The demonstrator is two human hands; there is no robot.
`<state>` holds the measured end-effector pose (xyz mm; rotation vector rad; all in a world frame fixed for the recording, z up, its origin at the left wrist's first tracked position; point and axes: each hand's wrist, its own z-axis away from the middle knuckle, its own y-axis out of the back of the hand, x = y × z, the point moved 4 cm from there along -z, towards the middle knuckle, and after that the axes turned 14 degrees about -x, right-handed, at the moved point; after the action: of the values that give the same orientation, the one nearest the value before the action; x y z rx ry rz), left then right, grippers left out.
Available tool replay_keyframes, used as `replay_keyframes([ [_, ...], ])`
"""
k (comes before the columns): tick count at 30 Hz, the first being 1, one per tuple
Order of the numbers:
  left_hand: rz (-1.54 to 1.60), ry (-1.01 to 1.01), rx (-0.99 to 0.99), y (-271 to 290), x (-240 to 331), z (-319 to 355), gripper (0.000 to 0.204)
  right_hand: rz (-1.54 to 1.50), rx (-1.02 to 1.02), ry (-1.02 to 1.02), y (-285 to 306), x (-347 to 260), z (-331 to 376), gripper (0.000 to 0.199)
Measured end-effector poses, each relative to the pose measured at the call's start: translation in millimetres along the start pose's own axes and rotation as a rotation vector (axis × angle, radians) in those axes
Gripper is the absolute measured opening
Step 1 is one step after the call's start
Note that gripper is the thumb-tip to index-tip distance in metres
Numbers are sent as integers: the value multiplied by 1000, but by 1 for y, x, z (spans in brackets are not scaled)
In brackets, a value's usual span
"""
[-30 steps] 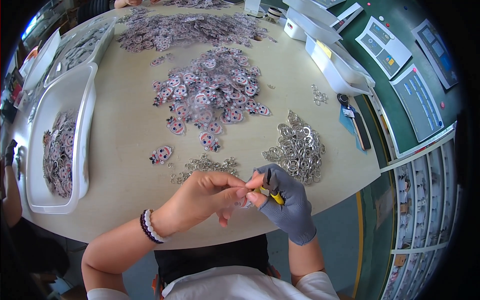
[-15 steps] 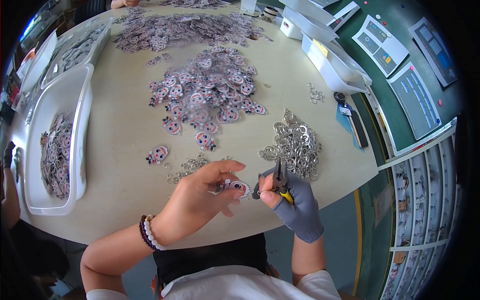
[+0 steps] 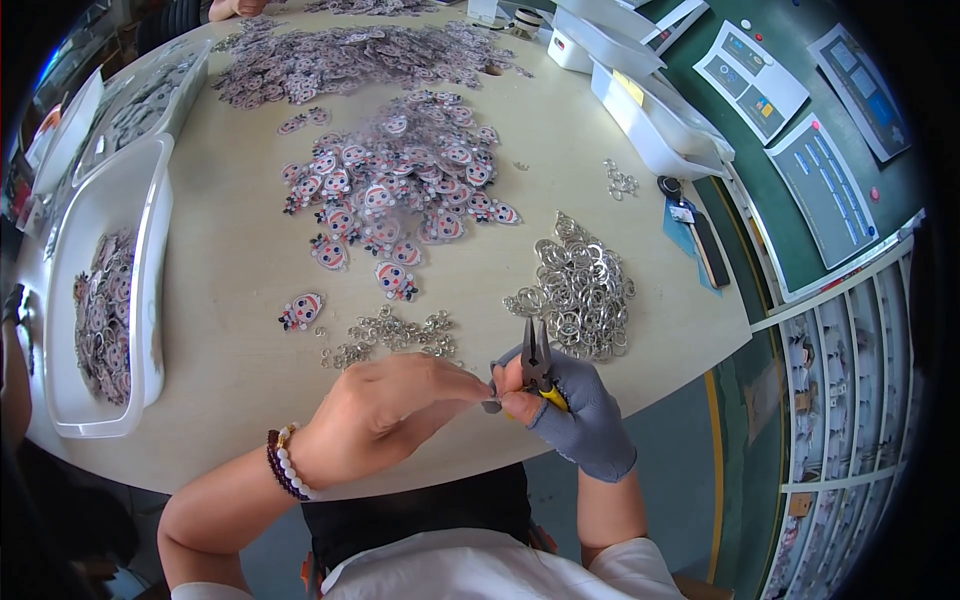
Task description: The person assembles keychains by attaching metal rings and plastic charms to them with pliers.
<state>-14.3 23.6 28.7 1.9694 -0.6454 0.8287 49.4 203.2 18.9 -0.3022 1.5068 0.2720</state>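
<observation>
My left hand [image 3: 395,410], bare with bead bracelets at the wrist, is closed with its fingertips meeting my right hand's. The printed character charm it held a moment ago is hidden behind its fingers now. My right hand [image 3: 580,410], in a grey fingerless glove, grips yellow-handled pliers [image 3: 537,362] with the jaws pointing up and slightly apart. Its thumb and forefinger pinch at the meeting point, where anything small is too hidden to tell. Just beyond my hands lie a small pile of metal rings and links [image 3: 400,333] and a larger heap of key rings with chains [image 3: 580,290].
Loose character charms [image 3: 400,180] are heaped mid-table, with a bigger pile [image 3: 360,60] behind. A white bin [image 3: 155,300] holding finished-looking charms stands left; white trays [image 3: 650,120] sit at the far right. A black-handled item [image 3: 712,250] lies by the right edge.
My left hand has turned and moved right, so its fingers now cover the charm and meet the right hand. The right hand with the pliers has shifted slightly left.
</observation>
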Motion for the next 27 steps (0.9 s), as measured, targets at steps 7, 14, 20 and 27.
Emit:
replay_keyframes([
  [7, 278, 365, 66, -13, -8, -3, 21, 526, 403, 210, -24, 10, -4, 11],
  [14, 703, 509, 210, -4, -20, 9, 15, 701, 310, 60, 6, -7, -14, 25],
  [20, 903, 425, 367, 15, -30, 6, 17, 1465, 173, -296, 51, -14, -34, 17],
  [27, 895, 442, 340, 14, -34, 7, 15, 1646, 114, -399, 51, -9, -46, 16],
])
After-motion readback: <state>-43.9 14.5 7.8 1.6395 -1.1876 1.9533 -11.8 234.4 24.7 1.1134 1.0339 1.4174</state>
